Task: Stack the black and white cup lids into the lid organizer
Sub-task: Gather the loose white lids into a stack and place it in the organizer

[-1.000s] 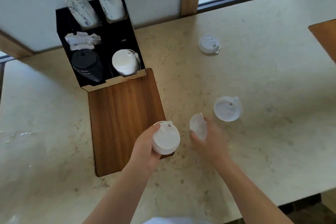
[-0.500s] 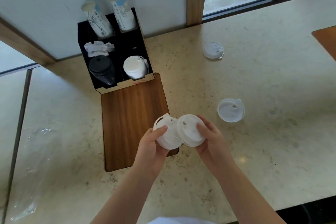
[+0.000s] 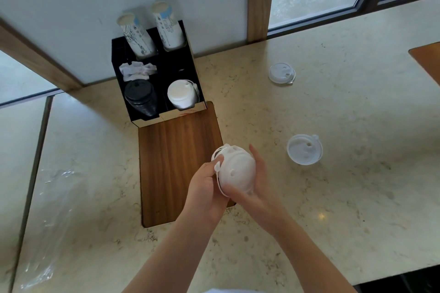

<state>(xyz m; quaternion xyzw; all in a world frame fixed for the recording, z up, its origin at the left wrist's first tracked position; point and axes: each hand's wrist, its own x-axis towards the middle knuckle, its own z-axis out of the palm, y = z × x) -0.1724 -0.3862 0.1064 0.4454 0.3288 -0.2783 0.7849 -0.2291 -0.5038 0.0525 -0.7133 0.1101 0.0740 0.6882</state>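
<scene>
Both hands hold a small stack of white lids (image 3: pixel 235 169) above the wooden board's front right corner. My left hand (image 3: pixel 204 188) grips the stack from the left, and my right hand (image 3: pixel 257 185) presses a lid onto it from the right. The black lid organizer (image 3: pixel 190 54) stands at the back of the counter. Its front left slot holds a stack of black lids (image 3: pixel 140 97), its front right slot a stack of white lids (image 3: pixel 182 97). Two loose white lids lie on the counter: one (image 3: pixel 304 150) right of my hands, another (image 3: pixel 282 73) farther back.
Two stacks of paper cups (image 3: pixel 152 28) lean out of the organizer's rear slots, with crumpled white packets (image 3: pixel 137 70) in a middle slot. The wooden board (image 3: pixel 173 154) lies in front of the organizer. A clear plastic wrapper (image 3: pixel 47 197) lies at the left. Windows line the back.
My right hand brought its lid over against the lids in my left hand; the two lids that sat side by side now overlap as one stack.
</scene>
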